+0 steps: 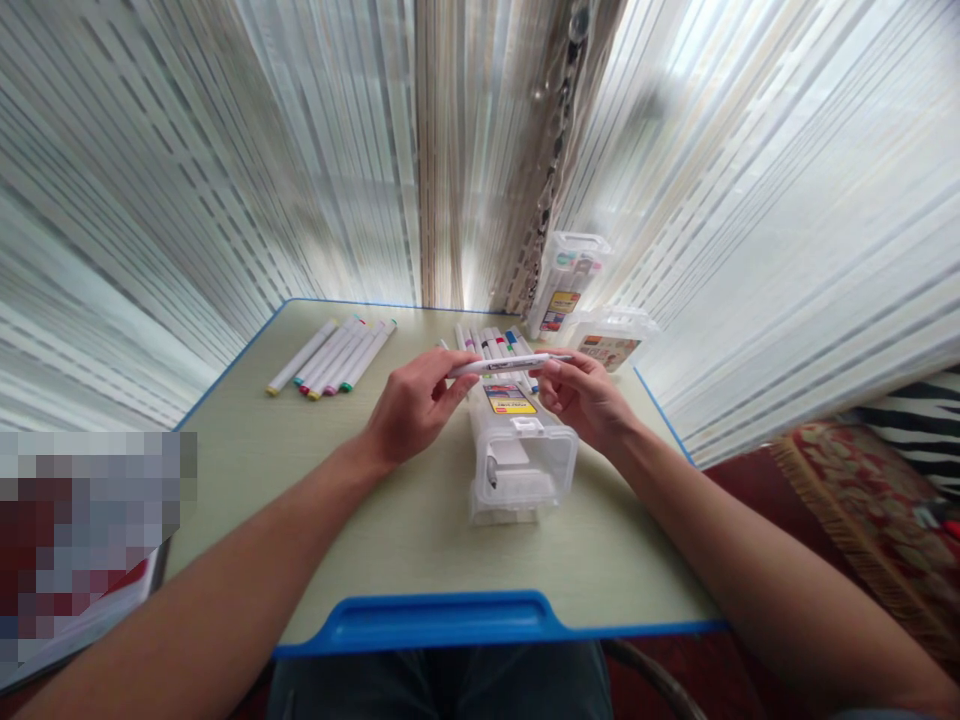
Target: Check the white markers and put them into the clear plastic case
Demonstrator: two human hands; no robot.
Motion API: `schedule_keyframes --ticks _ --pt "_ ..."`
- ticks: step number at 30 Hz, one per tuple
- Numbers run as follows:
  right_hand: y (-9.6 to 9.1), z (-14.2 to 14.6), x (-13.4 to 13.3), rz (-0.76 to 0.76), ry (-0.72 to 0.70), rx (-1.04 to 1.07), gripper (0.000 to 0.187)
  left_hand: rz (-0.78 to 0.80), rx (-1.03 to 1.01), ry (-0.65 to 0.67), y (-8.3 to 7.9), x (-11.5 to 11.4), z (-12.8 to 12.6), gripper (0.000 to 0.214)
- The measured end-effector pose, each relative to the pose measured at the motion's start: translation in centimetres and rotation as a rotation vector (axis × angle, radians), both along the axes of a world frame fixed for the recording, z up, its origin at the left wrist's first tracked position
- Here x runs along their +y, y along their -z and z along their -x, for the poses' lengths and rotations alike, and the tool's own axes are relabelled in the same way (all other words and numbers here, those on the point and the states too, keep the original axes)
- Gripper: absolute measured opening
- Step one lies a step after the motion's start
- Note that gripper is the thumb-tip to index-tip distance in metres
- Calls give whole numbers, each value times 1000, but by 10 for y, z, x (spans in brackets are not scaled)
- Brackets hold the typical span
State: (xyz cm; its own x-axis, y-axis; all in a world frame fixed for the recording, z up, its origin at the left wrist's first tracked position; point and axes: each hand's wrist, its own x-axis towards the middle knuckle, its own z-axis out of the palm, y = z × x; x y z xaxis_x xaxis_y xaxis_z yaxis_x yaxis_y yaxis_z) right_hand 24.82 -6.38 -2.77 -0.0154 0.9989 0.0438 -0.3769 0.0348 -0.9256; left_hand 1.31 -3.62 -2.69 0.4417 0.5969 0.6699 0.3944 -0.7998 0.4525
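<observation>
A white marker (pixel 506 366) is held level above the table between my two hands. My left hand (pixel 420 400) pinches its left end. At the other end, the fingers of my right hand (pixel 581 395) close around the tip. Just below lies a clear plastic case (pixel 525 465) on its side, its open end facing me, with a grey-tipped pen (pixel 492 470) inside. Behind the held marker lies a row of markers (pixel 491 342) with coloured bands, partly covered by my hands and the case.
Several white markers (pixel 330 358) lie in a group at the table's back left. An upright clear case (pixel 566 285) with markers and a lower clear box (pixel 611 340) stand at the back right. The pale green table (pixel 360 530) has a blue edge and front tray (pixel 442 618). Curtains (pixel 345 150) hang behind.
</observation>
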Motion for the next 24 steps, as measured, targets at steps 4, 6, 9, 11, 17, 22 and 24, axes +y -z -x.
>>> schedule_keyframes --ticks 4,6,9,11,17,22,24 --pt "-1 1 0 -2 15 7 27 1 -2 -3 -1 0 -1 25" --pt "-1 1 -1 0 10 3 27 5 -3 -1 -1 0 0 25" --pt "-1 1 0 -2 -7 -2 26 9 0 1 0 1 0 25" --pt "-1 1 0 -8 -12 -5 26 13 3 -1 0 1 1 25" --pt "-2 2 0 -2 13 11 27 30 6 -2 0 1 1 25" --pt "-1 1 -1 -11 -7 15 26 28 1 0 0 1 1 25" --pt "-1 1 0 -10 -10 17 25 25 3 4 1 2 1 25"
